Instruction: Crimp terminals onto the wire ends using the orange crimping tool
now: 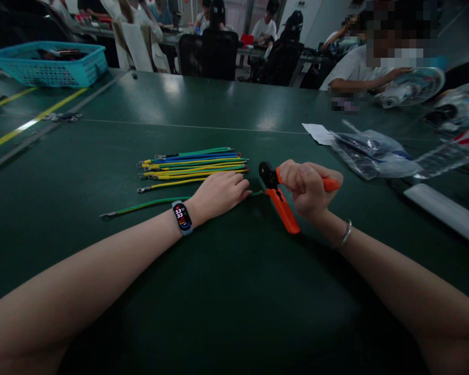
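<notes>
Left hand (221, 190): its grip pinched a green-yellow wire (152, 202) near one end, the lugged end pointing toward the left edge of the bench (234, 291).
Right hand (312, 185): clasped one handle of the orange pliers (283, 208); the other handle splayed away.
Wire tip: reached the pliers' head; whether inside was unclear.
Wire row (195, 166): blue, green and yellow lengths lay side by side, nearer the far edge.
Blue basket (78, 67): stood by the far edge, leftward.
Plastic bags (371, 151): lay toward the right edge.
</notes>
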Motion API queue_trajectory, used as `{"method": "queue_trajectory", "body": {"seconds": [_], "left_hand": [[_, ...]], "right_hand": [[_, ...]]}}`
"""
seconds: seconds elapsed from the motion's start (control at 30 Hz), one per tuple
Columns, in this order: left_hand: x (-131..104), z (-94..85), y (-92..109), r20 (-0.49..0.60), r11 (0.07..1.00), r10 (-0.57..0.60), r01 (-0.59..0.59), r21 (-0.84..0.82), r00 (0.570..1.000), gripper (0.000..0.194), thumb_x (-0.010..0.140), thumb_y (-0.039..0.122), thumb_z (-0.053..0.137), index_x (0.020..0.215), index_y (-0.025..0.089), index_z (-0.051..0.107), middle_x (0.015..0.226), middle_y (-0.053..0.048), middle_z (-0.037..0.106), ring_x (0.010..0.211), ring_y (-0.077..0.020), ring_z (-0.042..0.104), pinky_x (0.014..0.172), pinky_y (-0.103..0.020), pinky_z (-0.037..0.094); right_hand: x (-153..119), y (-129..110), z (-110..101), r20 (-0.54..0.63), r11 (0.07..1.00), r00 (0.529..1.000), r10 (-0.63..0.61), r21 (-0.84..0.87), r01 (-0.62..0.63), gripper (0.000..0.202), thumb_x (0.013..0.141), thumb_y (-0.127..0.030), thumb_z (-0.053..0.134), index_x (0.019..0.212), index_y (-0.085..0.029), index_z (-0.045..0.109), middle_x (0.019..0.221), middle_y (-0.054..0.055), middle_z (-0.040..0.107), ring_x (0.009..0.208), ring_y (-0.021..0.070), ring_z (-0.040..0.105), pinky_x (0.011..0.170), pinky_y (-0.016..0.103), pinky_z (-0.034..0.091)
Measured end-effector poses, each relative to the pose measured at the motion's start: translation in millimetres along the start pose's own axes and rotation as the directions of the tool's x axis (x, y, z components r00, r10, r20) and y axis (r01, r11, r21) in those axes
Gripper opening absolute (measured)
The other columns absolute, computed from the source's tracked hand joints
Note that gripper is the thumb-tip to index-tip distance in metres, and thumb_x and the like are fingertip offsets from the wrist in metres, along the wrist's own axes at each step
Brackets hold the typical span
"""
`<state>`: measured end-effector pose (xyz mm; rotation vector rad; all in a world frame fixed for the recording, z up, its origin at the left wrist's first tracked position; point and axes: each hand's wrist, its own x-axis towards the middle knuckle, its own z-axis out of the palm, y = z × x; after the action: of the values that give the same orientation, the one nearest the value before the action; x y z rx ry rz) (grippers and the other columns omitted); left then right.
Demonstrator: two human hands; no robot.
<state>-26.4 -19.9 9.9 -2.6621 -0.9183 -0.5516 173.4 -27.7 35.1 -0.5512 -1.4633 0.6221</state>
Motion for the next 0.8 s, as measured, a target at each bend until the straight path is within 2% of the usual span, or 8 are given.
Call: {"method": "queue_trajectory", "body": {"seconds": [0.13,0.27,0.53,0.63,0.67,0.73,0.8], "left_hand": [[-1,7.1,-12,-0.061,0.976,-0.215,0.216,0.008,0.975,0.016,0.101,0.021,0.051,0.100,0.013,0.065,0.097,-0.010,0.068,0.091,-0.0224,0.063,0.078,-0.034,0.050],[-2,10.7,-16,-0.032,0.927,-0.375,0.375,0.002,0.927,0.014,0.098,0.017,0.053,0.100,0.012,0.065,0.102,-0.011,0.067,0.091,-0.0231,0.061,0.079,-0.036,0.051],[-2,12.0,-14,-0.025,0.923,-0.385,0.385,-0.021,0.923,0.016,0.097,0.018,0.053,0.098,0.011,0.067,0.101,-0.011,0.067,0.089,-0.0213,0.061,0.079,-0.035,0.053],[-1,10.5,-14,0.010,0.919,-0.393,0.393,-0.023,0.919,0.019,0.099,0.018,0.050,0.100,0.011,0.067,0.103,-0.011,0.067,0.093,-0.0221,0.062,0.082,-0.036,0.053],[-1,9.8,-14,0.024,0.916,-0.399,0.400,-0.028,0.917,0.020,0.100,0.018,0.049,0.101,0.011,0.067,0.105,-0.011,0.067,0.095,-0.0223,0.062,0.084,-0.037,0.053],[-1,8.2,-13,0.048,0.909,-0.412,0.414,-0.040,0.910,0.020,0.100,0.018,0.049,0.104,0.010,0.067,0.108,-0.012,0.067,0.099,-0.0229,0.062,0.087,-0.036,0.053],[0,7.1,-13,0.064,0.903,-0.424,0.427,-0.047,0.903,0.022,0.101,0.018,0.047,0.105,0.010,0.067,0.111,-0.012,0.066,0.102,-0.0232,0.061,0.088,-0.036,0.052]], "right_hand": [[-1,0,-1,0.046,1.000,0.999,-0.007,0.014,0.006,0.057,0.090,-0.043,0.064,0.047,-0.021,0.034,0.044,-0.004,0.032,0.042,0.0090,0.033,0.049,0.033,0.029],[0,0,-2,0.046,0.999,0.999,-0.027,0.040,0.025,0.055,0.090,-0.039,0.063,0.047,-0.021,0.034,0.043,-0.005,0.032,0.042,0.0094,0.033,0.049,0.033,0.029],[3,1,-4,0.077,1.000,0.997,-0.025,0.005,0.025,0.054,0.092,-0.040,0.059,0.047,-0.023,0.034,0.043,-0.005,0.032,0.042,0.0104,0.032,0.052,0.034,0.032],[11,-4,-13,0.166,0.991,0.986,0.010,-0.130,0.011,0.051,0.095,-0.042,0.053,0.050,-0.024,0.040,0.047,-0.002,0.040,0.050,0.0157,0.046,0.059,0.037,0.041],[15,-8,-18,0.222,0.974,0.974,0.041,-0.227,0.010,0.047,0.095,-0.044,0.051,0.053,-0.024,0.046,0.055,0.002,0.049,0.060,0.0188,0.053,0.064,0.039,0.044],[23,-17,-29,0.299,0.906,0.950,0.089,-0.420,0.048,0.037,0.093,-0.045,0.050,0.063,-0.024,0.054,0.077,0.006,0.062,0.080,0.0234,0.059,0.076,0.043,0.047],[32,-28,-41,0.388,0.806,0.915,0.112,-0.573,0.145,0.028,0.091,-0.043,0.051,0.070,-0.025,0.056,0.082,0.006,0.059,0.089,0.0258,0.057,0.082,0.046,0.046]]}}
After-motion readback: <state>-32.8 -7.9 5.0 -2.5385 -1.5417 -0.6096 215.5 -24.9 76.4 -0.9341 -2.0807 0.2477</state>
